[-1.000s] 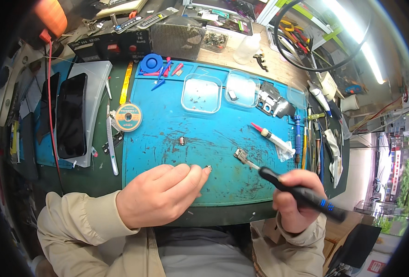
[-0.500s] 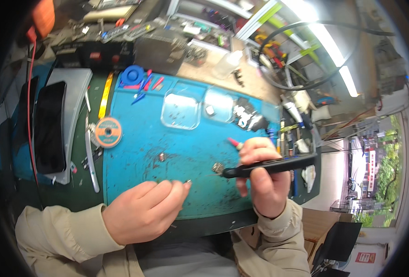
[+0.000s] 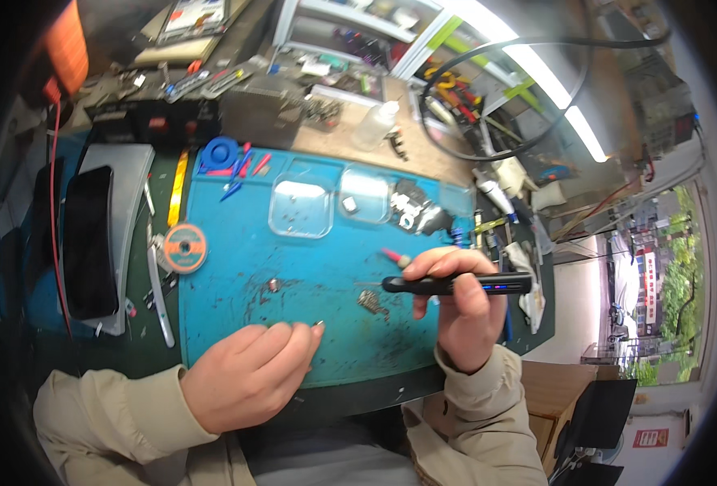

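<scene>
My right hand [image 3: 459,304] grips a black pen-shaped electric tool [image 3: 488,283] between thumb and fingers, held above the blue mat and pointing left. Small blue and red lights glow along its side, and a thin, blurred tip shows at its left end. My left hand [image 3: 253,373] is closed low over the mat, pinching a tiny silvery metal piece [image 3: 319,324] at its fingertips. Below the tool's tip lies a small cluster of metal bits [image 3: 372,302]. A little copper-coloured part [image 3: 273,284] rests farther left. By my right fingers is a pink-ended thing [image 3: 391,255].
Two clear plastic trays [image 3: 271,219] [image 3: 364,168] with small parts stand on the blue mat [image 3: 229,243]. Left are an orange-labelled spool [image 3: 185,248] and a black phone-like panel [image 3: 93,243]. A squeeze bottle [image 3: 377,124] stands behind; a black cable [image 3: 425,105] loops at upper right.
My right hand has turned the tool, so its lit side now shows, and its tip no longer overlaps the metal cluster. My left hand keeps its pinch. The whole view has shifted slightly.
</scene>
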Tool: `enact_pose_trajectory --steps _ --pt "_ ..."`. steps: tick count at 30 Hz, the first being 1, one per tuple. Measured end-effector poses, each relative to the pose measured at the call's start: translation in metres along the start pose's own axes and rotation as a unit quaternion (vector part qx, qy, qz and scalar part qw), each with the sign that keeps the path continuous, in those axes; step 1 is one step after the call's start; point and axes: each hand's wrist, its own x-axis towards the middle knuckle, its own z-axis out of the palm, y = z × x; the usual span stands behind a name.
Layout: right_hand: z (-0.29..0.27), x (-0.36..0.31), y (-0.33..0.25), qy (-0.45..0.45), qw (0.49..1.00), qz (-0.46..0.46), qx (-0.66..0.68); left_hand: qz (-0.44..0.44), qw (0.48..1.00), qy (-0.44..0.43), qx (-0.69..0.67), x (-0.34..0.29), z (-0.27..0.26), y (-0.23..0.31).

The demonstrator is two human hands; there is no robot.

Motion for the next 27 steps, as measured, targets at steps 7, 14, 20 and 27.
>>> enact_pose_trajectory --steps 7,14,20,27 --pt "0.011 -0.011 0.003 -0.034 0.986 -0.055 -0.151 -0.022 1.0 0.007 -0.021 -0.004 0.004 0.003" --pt "0.03 -0.017 -0.003 -0.017 0.992 -0.032 -0.121 -0.019 1.0 -0.005 -0.013 -0.005 0.003 0.002" --pt "0.035 -0.004 -0.004 -0.077 0.945 -0.062 -0.31 -0.034 0.999 0.026 -0.033 -0.007 0.009 0.004" --pt "0.044 -0.017 0.015 -0.04 0.965 0.006 -0.258 -0.04 0.998 0.03 -0.05 -0.008 0.01 0.004"
